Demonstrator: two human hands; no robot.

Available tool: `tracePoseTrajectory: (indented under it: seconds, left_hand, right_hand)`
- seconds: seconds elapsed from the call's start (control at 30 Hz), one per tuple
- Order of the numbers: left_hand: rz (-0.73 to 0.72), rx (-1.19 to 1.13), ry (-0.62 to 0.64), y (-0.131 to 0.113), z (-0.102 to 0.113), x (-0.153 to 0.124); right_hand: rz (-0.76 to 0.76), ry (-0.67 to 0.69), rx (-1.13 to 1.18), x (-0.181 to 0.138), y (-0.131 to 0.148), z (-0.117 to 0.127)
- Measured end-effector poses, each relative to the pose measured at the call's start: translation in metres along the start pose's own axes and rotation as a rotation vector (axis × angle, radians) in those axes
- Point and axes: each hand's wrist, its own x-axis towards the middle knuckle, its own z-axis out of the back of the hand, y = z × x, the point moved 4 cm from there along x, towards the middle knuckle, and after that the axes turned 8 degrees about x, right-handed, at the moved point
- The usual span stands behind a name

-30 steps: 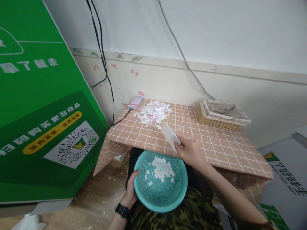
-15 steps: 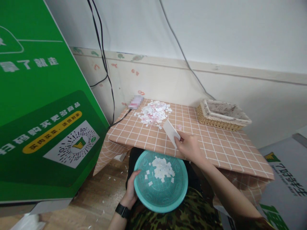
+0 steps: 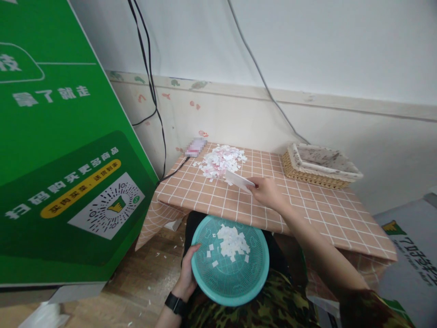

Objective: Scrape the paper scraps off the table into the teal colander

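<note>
My left hand (image 3: 187,269) grips the left rim of a teal plastic strainer basket (image 3: 218,291), which rests on my lap below the table edge. Small white paper pieces (image 3: 232,241) lie in a heap inside it, with a few strewn to the left. Over the table, my right hand (image 3: 266,191) pinches a flat white card (image 3: 241,181) at one end. The card's far end reaches the near edge of a pile of white and pinkish paper scraps (image 3: 221,159); whether it touches them I cannot tell.
A checked tablecloth (image 3: 300,205) covers the table. At its back right sits a lined wicker basket (image 3: 321,166); a blurred phone-like object (image 3: 196,147) with a black cable lies back left. A green cabinet (image 3: 68,136) stands left. Scraps litter the wooden floor (image 3: 150,273).
My right hand has moved up, turning the card flatter and bringing its end to the scrap pile. The left hand keeps its hold on the strainer basket. The view has shifted slightly.
</note>
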Motion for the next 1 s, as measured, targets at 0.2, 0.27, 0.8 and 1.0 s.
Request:
tracePoseTrajectory:
  seconds: [0.2, 0.27, 0.8, 1.0]
  left_hand:
    - [-0.047, -0.024, -0.070, -0.017, 0.000, -0.013]
    - [-0.074, -0.026, -0.094, -0.025, 0.001, -0.016]
    - [-0.063, -0.036, -0.086, -0.053, -0.004, -0.035]
    - [-0.061, -0.040, -0.074, -0.052, -0.006, -0.034]
  right_hand:
    - [0.079, 0.075, 0.063, -0.010, -0.003, 0.008]
    - [0.113, 0.101, 0.093, -0.016, -0.002, 0.009]
    - [0.097, 0.072, 0.298, -0.038, -0.003, 0.027]
    - [0.041, -0.080, 0.118, 0.011, -0.054, 0.042]
